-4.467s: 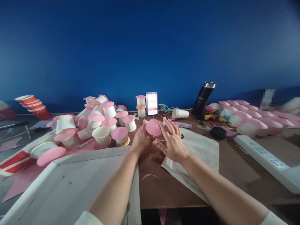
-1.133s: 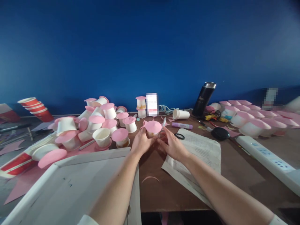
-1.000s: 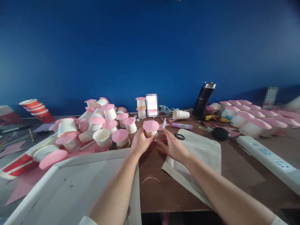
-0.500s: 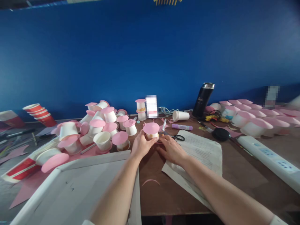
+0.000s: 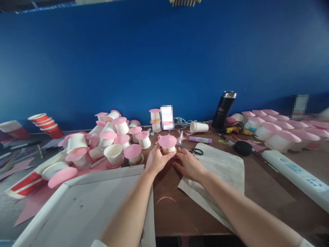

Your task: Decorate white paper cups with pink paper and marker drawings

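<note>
A small white paper cup with a pink paper disc [image 5: 167, 141] on top stands upright on the brown table, in front of me. My left hand [image 5: 158, 158] is wrapped round its left and near side. Just right of the cup, my right hand [image 5: 189, 164] lies low over the table with its fingers spread, the fingertips near the cup's base. Black-handled scissors [image 5: 197, 151] lie beyond the right fingers, partly covered. A printed paper sheet [image 5: 223, 164] lies under and beside the right forearm.
Many pink-topped cups [image 5: 133, 151] crowd the left, behind a white box [image 5: 102, 202]. On the right are a black flask [image 5: 223, 111], a power strip [image 5: 295, 175] and more pink-topped cups [image 5: 282, 137]. A purple glue stick [image 5: 200, 140] lies beyond the scissors.
The whole view has shifted slightly, with the scene a little further right. Both hands keep nearly the same pose beside the cup.
</note>
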